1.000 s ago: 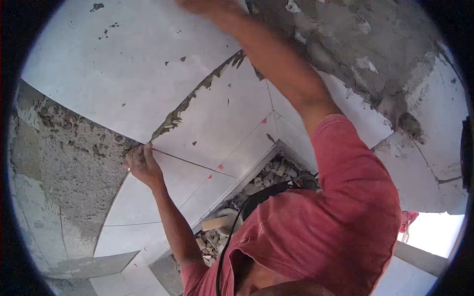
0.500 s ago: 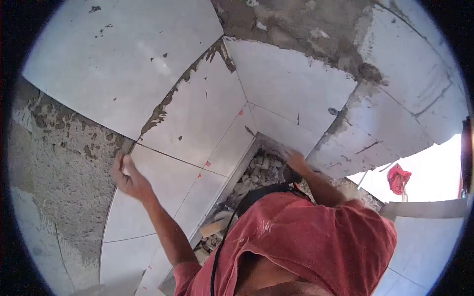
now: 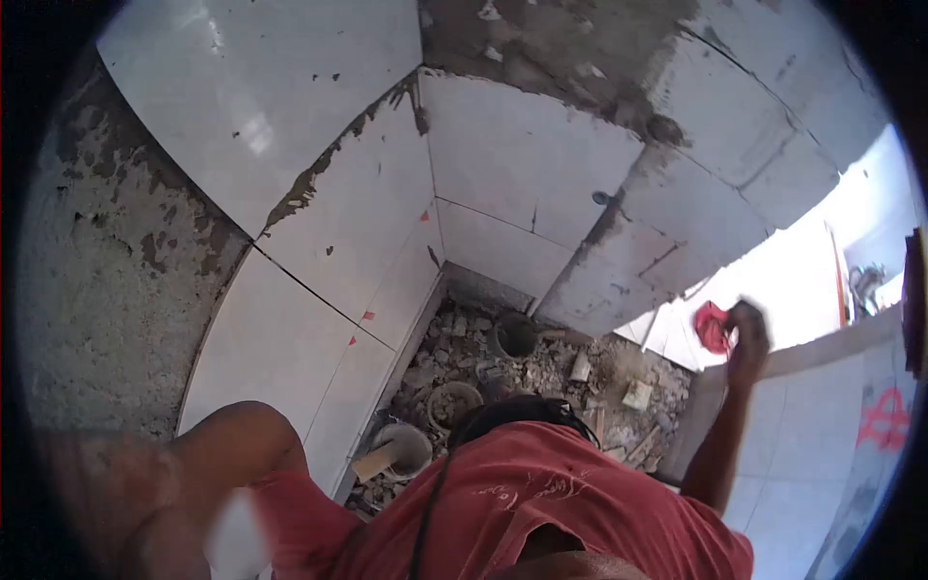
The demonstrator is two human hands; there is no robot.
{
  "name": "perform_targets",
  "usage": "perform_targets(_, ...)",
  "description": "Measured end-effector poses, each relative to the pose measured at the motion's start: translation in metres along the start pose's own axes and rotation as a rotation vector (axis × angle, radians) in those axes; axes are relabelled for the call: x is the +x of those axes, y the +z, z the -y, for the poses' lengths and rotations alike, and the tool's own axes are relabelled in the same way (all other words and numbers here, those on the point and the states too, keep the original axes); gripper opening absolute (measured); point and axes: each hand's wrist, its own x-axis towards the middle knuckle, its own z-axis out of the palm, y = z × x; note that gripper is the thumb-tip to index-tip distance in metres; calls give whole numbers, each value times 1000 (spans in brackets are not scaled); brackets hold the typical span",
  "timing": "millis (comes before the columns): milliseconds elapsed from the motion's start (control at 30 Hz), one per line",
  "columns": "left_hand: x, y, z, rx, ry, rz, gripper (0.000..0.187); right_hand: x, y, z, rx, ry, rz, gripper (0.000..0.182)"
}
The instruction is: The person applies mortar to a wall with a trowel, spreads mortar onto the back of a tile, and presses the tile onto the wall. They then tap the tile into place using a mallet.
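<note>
My right hand (image 3: 748, 340) is stretched out to the right at the doorway, right beside a red cloth-like bundle (image 3: 710, 327) that it overlaps in this view. It is dark and blurred, so its fingers do not show clearly. On the other side my left arm is bent with the elbow up, and my left hand (image 3: 126, 517) is a blur close to the camera at the lower left. A blurred whitish patch (image 3: 238, 537) shows near it. White wall tiles (image 3: 319, 232), with small red wedges (image 3: 368, 315) in the joints, line the corner ahead.
Rubble (image 3: 580, 396) covers the floor below me, around a round pipe opening (image 3: 514, 334) and buckets (image 3: 454, 404), one (image 3: 406, 449) with a wooden piece in it. Rough bare cement (image 3: 126, 261) shows at left. A low tiled wall (image 3: 793, 425) stands at right.
My left hand has left the tile edge and come back toward the camera. My right hand has swung from low in the corner out to the red bundle. The view has shifted.
</note>
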Motion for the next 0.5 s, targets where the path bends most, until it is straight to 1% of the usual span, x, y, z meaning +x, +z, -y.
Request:
perform_targets(33,1,0,0,-35,41,22,41,4,-4,64,3,-173,-67,17)
perform_targets(67,2,-1,0,-70,72,32,41,14,-34,105,-74,-580,135,20)
perform_targets(100,-2,-1,-1,-81,97,22,40,13,-39,134,28,-900,-156,25)
perform_targets(167,-6,-7,-5,-99,133,0,38,1,-57,227,664,-956,-391,33)
perform_targets(200,-9,-11,-8,-99,148,-11,37,-5,-38,266,716,-1191,-250,34)
perform_targets(233,-11,-15,-11,-97,155,-16,36,-11,-20,306,766,-1410,-51,35)
perform_targets(267,-14,-18,-15,-89,164,-19,35,-18,-12,328,722,-1569,158,35)
perform_targets(333,-17,-23,-21,-77,172,-20,33,-21,-14,346,629,-1663,501,35)
perform_targets(367,-19,-25,-23,-72,175,-24,33,-20,-14,349,596,-1674,611,35)
perform_targets(433,-20,-27,-26,-64,183,-24,31,-16,-19,349,554,-1663,754,35)
perform_targets(500,-20,-26,-27,-62,191,-21,29,-9,-25,345,525,-1635,832,35)
